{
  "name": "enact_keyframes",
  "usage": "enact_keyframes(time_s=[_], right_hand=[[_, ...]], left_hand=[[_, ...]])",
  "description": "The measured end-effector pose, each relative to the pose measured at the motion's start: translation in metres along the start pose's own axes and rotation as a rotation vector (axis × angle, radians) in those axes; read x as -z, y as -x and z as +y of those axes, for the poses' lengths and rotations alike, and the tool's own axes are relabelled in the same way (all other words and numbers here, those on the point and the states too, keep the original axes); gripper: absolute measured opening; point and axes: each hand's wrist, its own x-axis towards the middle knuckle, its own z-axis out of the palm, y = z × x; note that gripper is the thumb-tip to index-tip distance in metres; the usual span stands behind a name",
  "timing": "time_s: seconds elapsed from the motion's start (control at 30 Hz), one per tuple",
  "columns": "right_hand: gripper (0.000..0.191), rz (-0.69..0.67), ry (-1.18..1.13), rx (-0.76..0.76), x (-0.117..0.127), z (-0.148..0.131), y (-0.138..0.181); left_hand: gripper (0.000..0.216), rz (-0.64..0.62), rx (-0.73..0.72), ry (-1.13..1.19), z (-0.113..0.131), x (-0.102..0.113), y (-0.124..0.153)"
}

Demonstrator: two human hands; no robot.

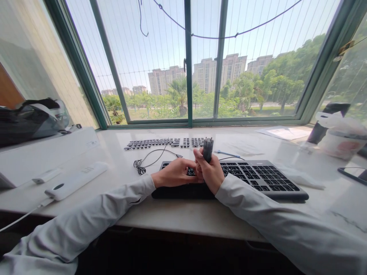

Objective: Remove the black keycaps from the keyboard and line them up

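My right hand (211,172) is closed around a dark grey, stubby tool (208,149), held upright over the keyboard, with small prongs or notches at its top end. Its lower end is hidden by my fingers. My left hand (177,172) meets the right one, its fingers curled together at the base of the grip; what they pinch, if anything, is hidden. Below both hands lies a black and grey keyboard (260,176), its key places showing dark squares with pale outlines. Loose black keycaps (151,143) are set out in rows behind it.
A coiled cable (139,167) lies left of the keyboard, a thin blue stick (228,153) behind it. At left are a white power strip (76,181) and a white box (69,151) bearing a helmet (43,116). A bagged tub (342,139) and a phone (355,173) are at right.
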Motion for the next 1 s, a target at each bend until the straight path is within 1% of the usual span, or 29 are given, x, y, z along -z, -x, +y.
enact_keyframes(time_s=[0.13,0.37,0.63,0.77,0.87,0.93,1.0], right_hand=[[0.048,0.053,0.075,0.059,0.000,0.002,0.002],[0.042,0.089,0.214,0.167,0.001,0.008,0.004],[0.038,0.125,0.309,0.285,-0.002,-0.001,0.009],[0.037,0.083,0.351,0.343,-0.001,-0.006,0.012],[0.036,0.075,0.340,0.345,-0.001,-0.007,0.013],[0.035,0.071,0.306,0.317,0.000,-0.005,0.012],[0.036,0.034,0.254,0.274,0.001,-0.004,0.011]], left_hand=[[0.022,0.026,0.006,0.050,-0.002,-0.004,-0.001],[0.023,0.026,0.040,0.001,-0.006,-0.003,-0.002],[0.021,0.037,0.036,0.008,-0.006,-0.004,-0.002],[0.027,0.036,0.103,-0.045,-0.006,-0.003,-0.003],[0.029,0.026,0.117,-0.040,-0.005,-0.003,-0.003],[0.029,0.014,0.107,0.001,-0.004,-0.002,-0.003],[0.029,0.000,0.114,0.052,-0.002,0.000,-0.003]])
